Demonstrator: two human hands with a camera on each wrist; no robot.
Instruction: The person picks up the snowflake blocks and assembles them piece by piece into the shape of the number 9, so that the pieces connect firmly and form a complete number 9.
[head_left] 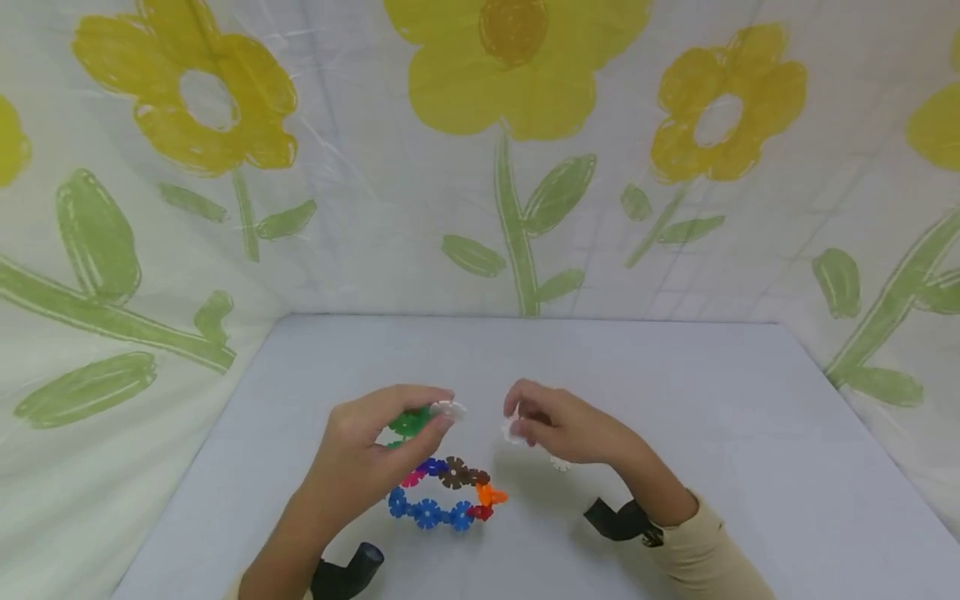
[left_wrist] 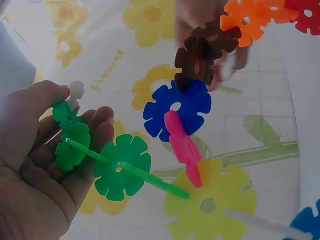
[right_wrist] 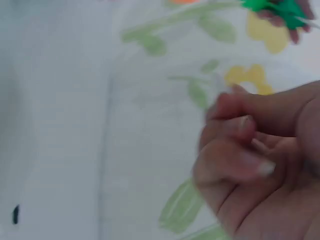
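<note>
My left hand (head_left: 367, 442) pinches a white notched flower disc (head_left: 448, 409) between thumb and fingertips. That disc joins the end of a chain of linked plastic flower discs. In the left wrist view green discs (left_wrist: 122, 170) hang across the fingers, followed by a yellow disc (left_wrist: 207, 220), a pink one (left_wrist: 184, 147), a blue one (left_wrist: 177, 107) and brown ones (left_wrist: 195, 67). Across a small gap, my right hand (head_left: 573, 425) holds another white disc (head_left: 513, 431) with curled fingers. In the right wrist view this hand's fingers hide the disc.
The chain's blue discs (head_left: 427, 514), orange disc (head_left: 489, 495) and red disc (head_left: 480, 512) hang low over the white table (head_left: 675, 375). A loose white disc (head_left: 560, 464) lies below the right hand. A flower-painted sheet (head_left: 360, 233) stands behind the table.
</note>
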